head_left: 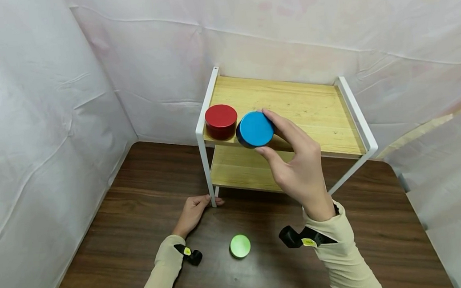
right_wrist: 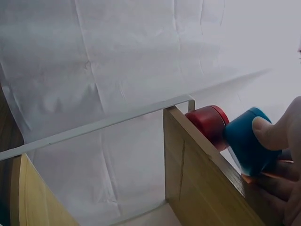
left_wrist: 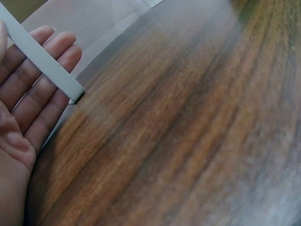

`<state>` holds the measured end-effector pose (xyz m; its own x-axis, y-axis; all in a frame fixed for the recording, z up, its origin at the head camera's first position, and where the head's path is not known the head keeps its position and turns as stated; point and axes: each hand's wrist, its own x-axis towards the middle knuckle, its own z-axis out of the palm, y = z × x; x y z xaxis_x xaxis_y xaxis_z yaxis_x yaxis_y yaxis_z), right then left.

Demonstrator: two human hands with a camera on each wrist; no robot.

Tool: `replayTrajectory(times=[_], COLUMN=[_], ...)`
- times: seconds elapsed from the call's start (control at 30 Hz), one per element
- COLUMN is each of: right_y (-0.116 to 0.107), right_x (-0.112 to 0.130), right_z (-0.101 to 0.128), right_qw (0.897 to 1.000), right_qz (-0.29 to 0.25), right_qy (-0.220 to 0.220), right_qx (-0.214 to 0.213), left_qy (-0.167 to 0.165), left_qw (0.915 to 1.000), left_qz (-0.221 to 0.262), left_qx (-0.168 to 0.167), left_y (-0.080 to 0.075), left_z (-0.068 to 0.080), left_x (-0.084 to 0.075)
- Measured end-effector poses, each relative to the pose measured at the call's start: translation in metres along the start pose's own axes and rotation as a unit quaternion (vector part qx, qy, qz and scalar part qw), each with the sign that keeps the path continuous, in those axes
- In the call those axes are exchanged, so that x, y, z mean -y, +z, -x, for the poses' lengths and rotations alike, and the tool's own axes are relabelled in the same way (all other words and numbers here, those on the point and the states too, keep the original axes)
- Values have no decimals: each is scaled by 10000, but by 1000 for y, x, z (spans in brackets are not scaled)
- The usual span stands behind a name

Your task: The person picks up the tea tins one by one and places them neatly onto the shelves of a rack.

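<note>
My right hand (head_left: pixel 302 170) pinches a round blue tin (head_left: pixel 256 129) between thumb and fingers at the front edge of the shelf's top board. Just left of it, a red tin (head_left: pixel 221 121) stands on that board's front left corner. In the right wrist view the blue tin (right_wrist: pixel 251 141) is tilted close beside the red tin (right_wrist: pixel 210 126); whether they touch I cannot tell. Down at the table, my left hand (head_left: pixel 193 213) holds the white front left leg (left_wrist: pixel 44 61) of the shelf, thumb on one side and fingers behind. A small light green tin (head_left: pixel 240 246) sits on the table.
The two-tier shelf has a wooden top board (head_left: pixel 283 95), a lower board (head_left: pixel 248 167) and a white frame (head_left: pixel 358 115). It stands on a dark wood-grain table (head_left: pixel 137 186). Pale draped cloth (head_left: pixel 43 108) hangs at the left, back and right.
</note>
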<state>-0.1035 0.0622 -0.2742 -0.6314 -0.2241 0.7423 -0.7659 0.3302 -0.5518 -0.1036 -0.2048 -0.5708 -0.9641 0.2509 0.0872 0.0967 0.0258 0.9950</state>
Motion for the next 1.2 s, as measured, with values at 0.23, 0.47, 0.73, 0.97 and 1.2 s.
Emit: replayTrajectory(times=[0.23,0.47,0.73,0.97,1.2], right_y=[1,3,2,2,3], right_x=[3,5,6,7,8], right_z=[-1,-3,-3,-4,-5], right_qw=[9988,9955,9930,9901,9850], right_qz=[194,550,881,1140,1521], right_qy=[439,775,789,815,806], right_qx=[39,0,-17,93,150], left_qy=[-17,15,-4,-15,8], left_qw=[10000,9999,10000,10000,10000], left_qz=[34,101,27,-2,-5], left_qx=[-16,-21,-46,-46,-58], left_y=[0,2,4,4,4], left_z=[-1,-1,-1,1,0], left_x=[1,1,0,0,1])
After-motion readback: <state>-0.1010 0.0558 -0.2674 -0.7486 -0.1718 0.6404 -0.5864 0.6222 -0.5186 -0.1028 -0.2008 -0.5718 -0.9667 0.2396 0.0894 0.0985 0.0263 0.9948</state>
